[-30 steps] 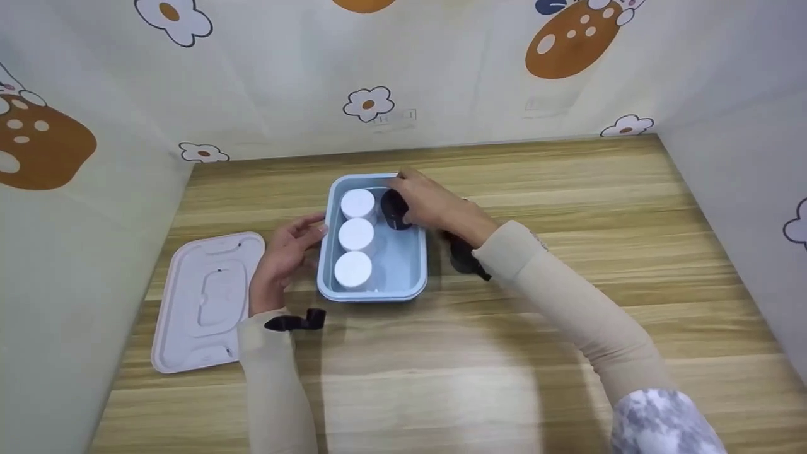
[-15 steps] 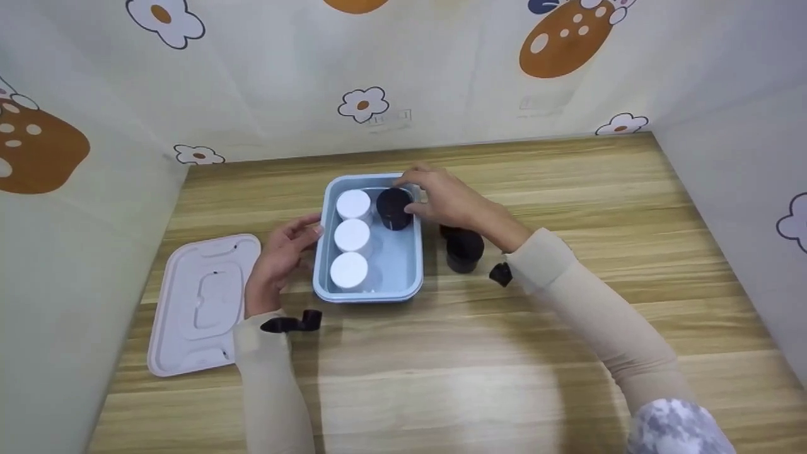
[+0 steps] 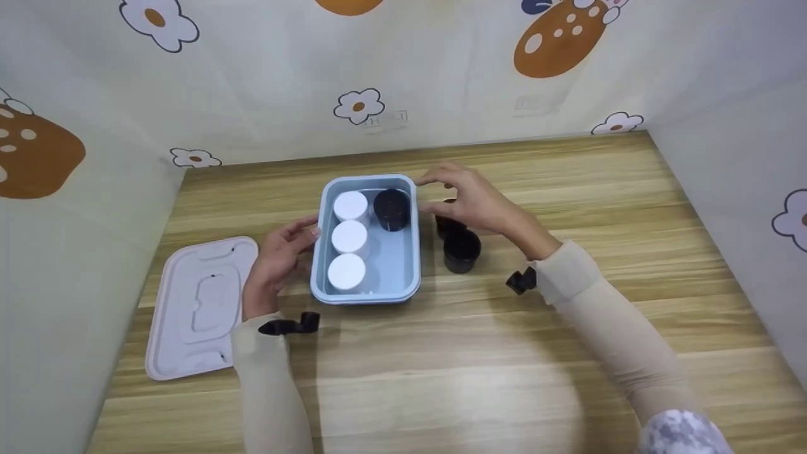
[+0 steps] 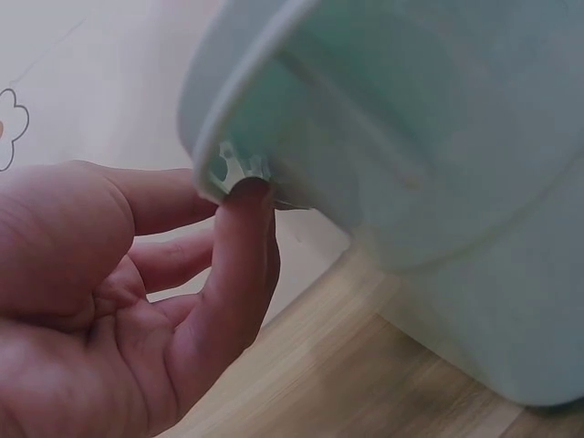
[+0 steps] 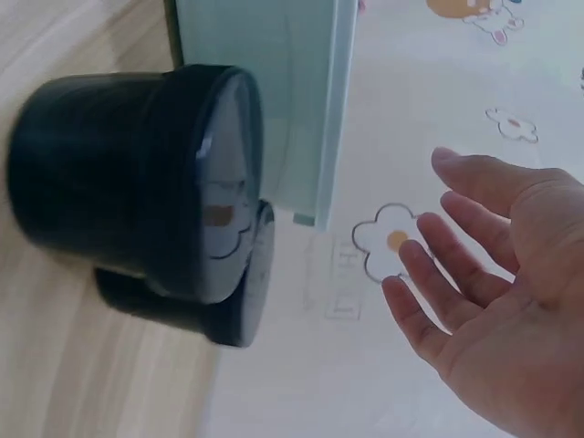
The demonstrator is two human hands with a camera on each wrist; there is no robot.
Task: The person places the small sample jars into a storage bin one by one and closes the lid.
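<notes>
My left hand (image 3: 277, 258) grips the left rim of a light blue plastic bin (image 3: 394, 268); in the left wrist view its thumb and fingers pinch the rim from both sides. Inside the bin, three white lidded jars (image 3: 349, 238) line the left side. One black jar (image 3: 391, 209) stands at the bin's back right. My right hand (image 3: 476, 200) holds nothing, its fingers spread loosely just outside the bin's right rim. Below it, two black jars (image 3: 462, 251) stand close together on the table. The right wrist view shows the nearer black jar (image 5: 100, 173) with a shiny flat top.
A pale, flat lid (image 3: 211, 309) lies on the wood-grain table (image 3: 479, 366) at the left, partly behind my left forearm. Walls covered in flower-print sheeting (image 3: 277, 113) enclose the table at the back and both sides. Black wrist mounts (image 3: 522, 280) stick out from the sleeves.
My right hand has let go of the black jar at the bin's back right and moved out to the right, over the rim. My left hand stays on the bin's left rim.
</notes>
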